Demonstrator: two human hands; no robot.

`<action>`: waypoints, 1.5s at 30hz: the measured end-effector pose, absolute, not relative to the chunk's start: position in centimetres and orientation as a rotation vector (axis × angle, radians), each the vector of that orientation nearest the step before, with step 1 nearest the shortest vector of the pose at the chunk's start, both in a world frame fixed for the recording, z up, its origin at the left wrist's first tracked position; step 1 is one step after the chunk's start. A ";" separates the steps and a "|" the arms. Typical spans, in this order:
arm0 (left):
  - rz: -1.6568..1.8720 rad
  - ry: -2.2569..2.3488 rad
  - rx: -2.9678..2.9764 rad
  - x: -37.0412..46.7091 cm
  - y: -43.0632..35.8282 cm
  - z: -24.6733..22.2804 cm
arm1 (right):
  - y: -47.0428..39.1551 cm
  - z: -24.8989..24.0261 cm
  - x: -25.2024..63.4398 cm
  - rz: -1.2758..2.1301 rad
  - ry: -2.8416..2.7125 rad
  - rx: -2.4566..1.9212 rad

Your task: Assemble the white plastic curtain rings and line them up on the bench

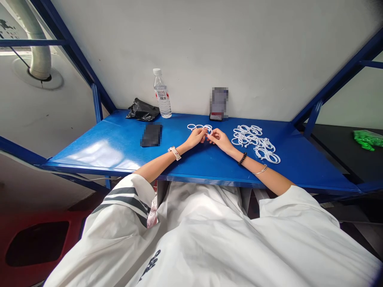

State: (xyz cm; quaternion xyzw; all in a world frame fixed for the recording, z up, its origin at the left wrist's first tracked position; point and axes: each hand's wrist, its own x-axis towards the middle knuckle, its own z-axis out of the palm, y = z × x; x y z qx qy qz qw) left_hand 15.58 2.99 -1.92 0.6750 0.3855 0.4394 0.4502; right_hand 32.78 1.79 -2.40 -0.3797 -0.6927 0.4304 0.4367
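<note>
Both hands meet over the middle of the blue table (125, 137). My left hand (195, 138) is closed, thumb and fingers pinching a white plastic ring (208, 127) that looks like a curtain ring. From the right, my right hand (220, 139) pinches the same ring's near side with its fingertips. Just beyond my left fingers lie more white rings (191, 126), side by side and partly hidden by the hand. To the right of my right hand spreads a loose pile of white rings (253, 138), some with small loops on their rims.
A water bottle (163, 97) stands at the back beside a crumpled black plastic bag (143, 110). A flat black item (151, 135), blurred, lies in front of them. A blurred phone-like object (219, 103) leans against the wall. Blue frame bars (314, 75) flank the table.
</note>
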 end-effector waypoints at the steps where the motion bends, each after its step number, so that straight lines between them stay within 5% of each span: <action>1: 1.086 0.955 1.667 15.6 3.0 -1.9 | 1.8 -2.4 32.8 1.071 -1.723 -0.943; 45: 1.023 0.988 1.656 15.5 1.8 -0.7 | 2.5 -3.0 32.8 1.033 -1.704 -0.922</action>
